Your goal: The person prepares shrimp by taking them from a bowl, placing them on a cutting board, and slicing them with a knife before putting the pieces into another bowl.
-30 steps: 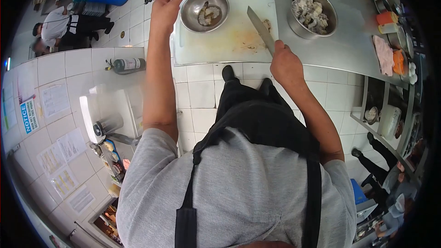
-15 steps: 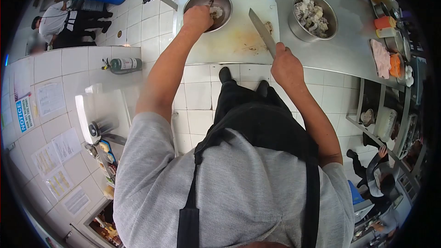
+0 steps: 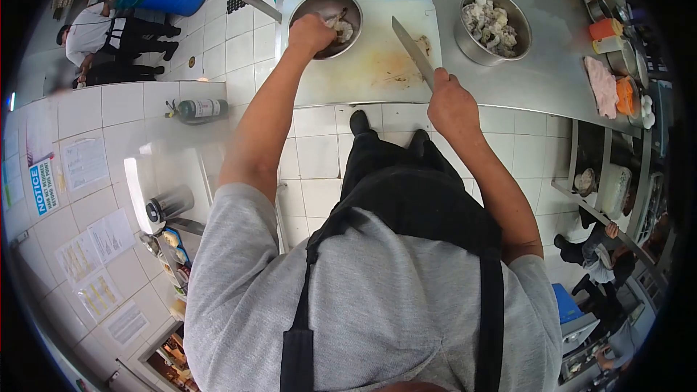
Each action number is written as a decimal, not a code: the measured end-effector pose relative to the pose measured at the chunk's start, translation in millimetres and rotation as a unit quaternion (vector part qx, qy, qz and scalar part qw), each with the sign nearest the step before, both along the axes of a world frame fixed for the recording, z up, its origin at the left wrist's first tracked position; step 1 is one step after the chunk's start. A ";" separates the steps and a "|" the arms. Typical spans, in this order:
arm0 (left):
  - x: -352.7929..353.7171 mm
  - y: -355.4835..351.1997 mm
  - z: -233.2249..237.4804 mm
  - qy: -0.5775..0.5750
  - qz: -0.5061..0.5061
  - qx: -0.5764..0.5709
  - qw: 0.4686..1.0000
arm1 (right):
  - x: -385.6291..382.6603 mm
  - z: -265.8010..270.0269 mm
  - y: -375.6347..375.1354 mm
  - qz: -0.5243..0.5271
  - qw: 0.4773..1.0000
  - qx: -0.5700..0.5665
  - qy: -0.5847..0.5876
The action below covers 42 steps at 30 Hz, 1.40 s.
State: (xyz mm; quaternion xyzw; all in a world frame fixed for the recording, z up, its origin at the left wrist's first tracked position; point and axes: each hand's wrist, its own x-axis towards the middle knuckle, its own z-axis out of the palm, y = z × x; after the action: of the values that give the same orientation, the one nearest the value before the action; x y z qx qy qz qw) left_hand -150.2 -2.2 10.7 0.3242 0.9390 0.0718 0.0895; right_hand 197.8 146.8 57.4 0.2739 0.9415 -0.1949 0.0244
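My left hand [image 3: 311, 34] reaches into a metal bowl [image 3: 354, 9], its fingers curled down and partly hidden by the hand itself. Right at its fingertips lie pale greyish pieces that look like raw shrimp [image 3: 341, 28]; I cannot tell whether one is pinched. The bowl stands at the left of a white cutting board [image 3: 392, 1]. In my right hand [image 3: 453, 101] is the handle of a large knife [image 3: 412, 49], fingers wrapped round it. Its blade slants up and left over the board's right part, beside dark scraps [image 3: 423, 45] and yellowish wet stains.
Right of the board, a deep metal pot [image 3: 465, 35] full of pale grey pieces stands on the steel counter [image 3: 559, 80]. Bottles, pans and a pink cloth [image 3: 601, 87] line the counter's right end. Other people [image 3: 91, 33] are at far left and lower right.
The view has shifted slightly. In the bowl, the pale pieces sit differently beside my left hand, with more of them showing. My right hand keeps the knife in nearly the same place.
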 end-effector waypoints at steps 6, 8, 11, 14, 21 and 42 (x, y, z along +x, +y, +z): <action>-11.9 -7.2 29.6 -0.393 0.211 0.333 0.831 | -0.6 4.7 -0.3 -0.008 1.000 -0.010 -0.003; 25.2 1.0 61.0 -0.390 0.199 0.365 0.822 | 0.5 3.5 -0.6 -0.005 1.000 -0.011 0.005; 73.8 15.6 75.5 -0.384 0.072 0.428 0.815 | -0.6 2.4 2.0 0.004 1.000 0.003 -0.012; 126.3 28.4 47.9 -0.377 0.062 0.436 0.815 | -2.1 8.8 3.6 -0.009 1.000 -0.011 -0.013; 157.6 16.3 -2.2 -0.061 -0.032 0.234 0.970 | 24.7 -12.0 21.1 -0.044 0.991 -0.097 0.076; 142.0 31.6 12.5 -0.064 -0.124 0.043 0.989 | 35.9 -13.2 7.3 -0.175 0.804 -0.566 0.046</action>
State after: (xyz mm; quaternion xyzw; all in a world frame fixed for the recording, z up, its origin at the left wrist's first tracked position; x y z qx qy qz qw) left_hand -8.2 29.3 23.2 0.4368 0.8797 0.1212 0.1435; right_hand 233.7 154.1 44.3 0.3620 0.5999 -0.7068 0.0975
